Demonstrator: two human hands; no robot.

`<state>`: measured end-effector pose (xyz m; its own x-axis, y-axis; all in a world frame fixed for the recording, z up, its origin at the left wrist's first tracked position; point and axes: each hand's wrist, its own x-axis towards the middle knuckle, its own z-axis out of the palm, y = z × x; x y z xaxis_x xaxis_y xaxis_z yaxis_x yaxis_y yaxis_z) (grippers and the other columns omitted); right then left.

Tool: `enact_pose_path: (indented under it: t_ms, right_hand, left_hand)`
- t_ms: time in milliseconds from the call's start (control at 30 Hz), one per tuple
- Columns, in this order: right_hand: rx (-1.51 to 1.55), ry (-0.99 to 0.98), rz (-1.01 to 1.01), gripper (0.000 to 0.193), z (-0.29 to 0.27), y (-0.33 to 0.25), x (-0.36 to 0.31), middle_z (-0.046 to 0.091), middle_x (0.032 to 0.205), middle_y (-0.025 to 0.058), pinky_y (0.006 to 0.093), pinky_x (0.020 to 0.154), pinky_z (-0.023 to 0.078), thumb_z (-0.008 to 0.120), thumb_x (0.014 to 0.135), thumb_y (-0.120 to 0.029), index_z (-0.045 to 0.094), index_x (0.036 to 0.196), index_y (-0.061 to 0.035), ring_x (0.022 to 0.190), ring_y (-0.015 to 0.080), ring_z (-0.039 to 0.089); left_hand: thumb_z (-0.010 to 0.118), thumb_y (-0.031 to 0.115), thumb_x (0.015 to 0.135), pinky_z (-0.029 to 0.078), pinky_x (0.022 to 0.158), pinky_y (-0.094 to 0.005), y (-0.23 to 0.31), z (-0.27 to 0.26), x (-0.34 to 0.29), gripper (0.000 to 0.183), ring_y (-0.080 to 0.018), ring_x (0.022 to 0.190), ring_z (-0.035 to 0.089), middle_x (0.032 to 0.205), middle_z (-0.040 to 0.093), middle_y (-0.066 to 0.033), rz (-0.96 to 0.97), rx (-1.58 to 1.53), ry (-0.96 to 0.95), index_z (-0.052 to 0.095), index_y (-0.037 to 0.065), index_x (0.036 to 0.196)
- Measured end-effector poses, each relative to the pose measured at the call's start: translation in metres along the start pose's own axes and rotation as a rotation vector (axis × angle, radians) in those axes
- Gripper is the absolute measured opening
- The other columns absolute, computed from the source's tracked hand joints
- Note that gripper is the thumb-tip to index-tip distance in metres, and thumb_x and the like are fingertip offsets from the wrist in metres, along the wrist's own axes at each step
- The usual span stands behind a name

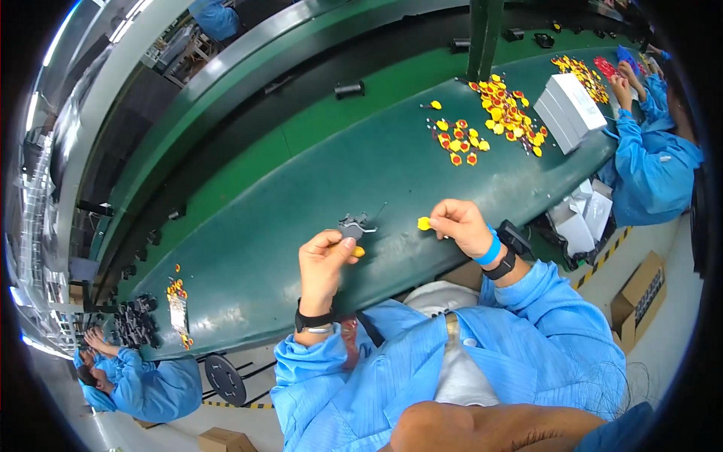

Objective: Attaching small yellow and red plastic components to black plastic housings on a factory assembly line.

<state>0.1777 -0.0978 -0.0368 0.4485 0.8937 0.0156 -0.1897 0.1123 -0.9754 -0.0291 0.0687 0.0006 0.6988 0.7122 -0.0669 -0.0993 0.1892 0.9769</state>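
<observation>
Head view: my left hand pinches a dark wired component at its one o'clock, my right hand holds a small yellow piece in a closed pinch at its nine o'clock, and light, even pressure should steady both.

Part in right fingers, loose parts beyond on table, box beside.
</observation>
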Motion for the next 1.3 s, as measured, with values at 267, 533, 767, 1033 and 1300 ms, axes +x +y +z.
enact_pose_path:
  t_ms: [267,533,767,1033,1300]
  right_hand:
    - [0.054,-0.159,0.083,0.012,0.049,-0.014,-0.021,0.054,0.069,-0.0033,0.0194,0.054,0.036,0.061,0.087,-0.01,0.059,0.079,-0.0011,0.062,0.0027,0.044]
    - [-0.015,-0.115,0.133,0.013,0.061,-0.01,-0.028,0.055,0.068,-0.0028,0.0191,0.053,0.037,0.062,0.087,-0.01,0.059,0.077,-0.0008,0.062,0.0028,0.046]
    - [-0.024,-0.106,0.134,0.014,0.064,-0.011,-0.029,0.055,0.067,-0.003,0.0192,0.052,0.037,0.064,0.086,-0.009,0.059,0.076,-0.0008,0.061,0.0024,0.045]
    - [-0.067,-0.081,0.094,0.017,0.064,-0.006,-0.026,0.053,0.064,-0.0041,0.0192,0.048,0.034,0.065,0.085,-0.01,0.058,0.073,-0.0012,0.058,0.0017,0.043]
    - [-0.153,-0.122,0.175,0.014,0.057,-0.002,-0.022,0.056,0.067,-0.0007,0.0188,0.052,0.039,0.066,0.084,-0.011,0.059,0.077,0.0,0.059,0.003,0.048]
  left_hand:
    - [0.065,-0.003,0.08,0.051,0.06,-0.0211,-0.029,0.027,-0.047,0.009,-0.0127,0.07,0.063,0.086,0.054,-0.0053,0.069,0.021,-0.015,0.058,-0.006,0.085]
    - [0.063,-0.008,0.079,0.051,0.06,-0.0214,-0.035,0.026,-0.056,0.009,-0.0152,0.073,0.063,0.089,0.053,-0.0072,0.171,0.153,-0.064,0.058,-0.007,0.086]
    - [0.064,-0.007,0.079,0.05,0.059,-0.021,-0.035,0.029,-0.057,0.008,-0.0133,0.07,0.062,0.087,0.053,-0.0069,0.211,0.14,-0.065,0.057,-0.007,0.084]
    - [0.066,-0.005,0.079,0.048,0.058,-0.0201,-0.032,0.03,-0.056,0.009,-0.0111,0.067,0.059,0.083,0.053,-0.0061,0.216,0.221,-0.065,0.057,-0.007,0.081]
    - [0.065,-0.006,0.077,0.044,0.058,-0.019,-0.029,0.034,-0.056,0.009,-0.0098,0.069,0.058,0.081,0.053,-0.0058,0.238,0.354,-0.038,0.056,-0.006,0.077]
